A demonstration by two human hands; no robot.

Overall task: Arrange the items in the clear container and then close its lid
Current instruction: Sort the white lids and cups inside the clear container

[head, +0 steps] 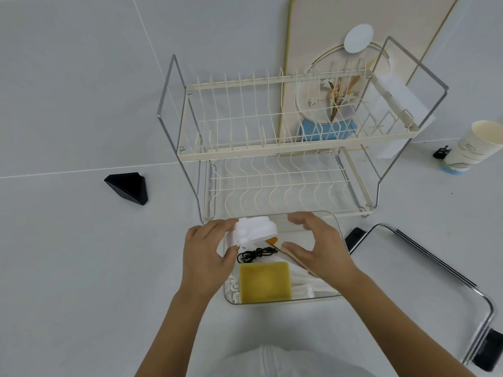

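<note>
Your left hand point(208, 247) pinches a soft white stack of fluffy cotton-like pads point(254, 231) at its left edge, holding it just above the far left part of the clear rectangular plastic container point(336, 227), while your right hand point(317, 244) hovers beside the stack with fingers curved and spread, gripping nothing that you can see. The container sits on the pale tabletop directly in front of the cream wire dish rack point(285, 126). Inside it lie a yellow rectangular sponge point(264, 282) near the front, a coiled black cable point(254, 254) behind it, a thin wooden stick point(295, 259) passing under your right hand, and several white wrapped pieces point(307, 285) along the right side. The pads look very light and compressible, and likely to fan apart or shed layers, so hold them across the whole thickness, thumb on one face and fingers on the other, and squeeze only gently. Set them in the open far corner, where they should lie flat. No lid is identifiable.
</note>
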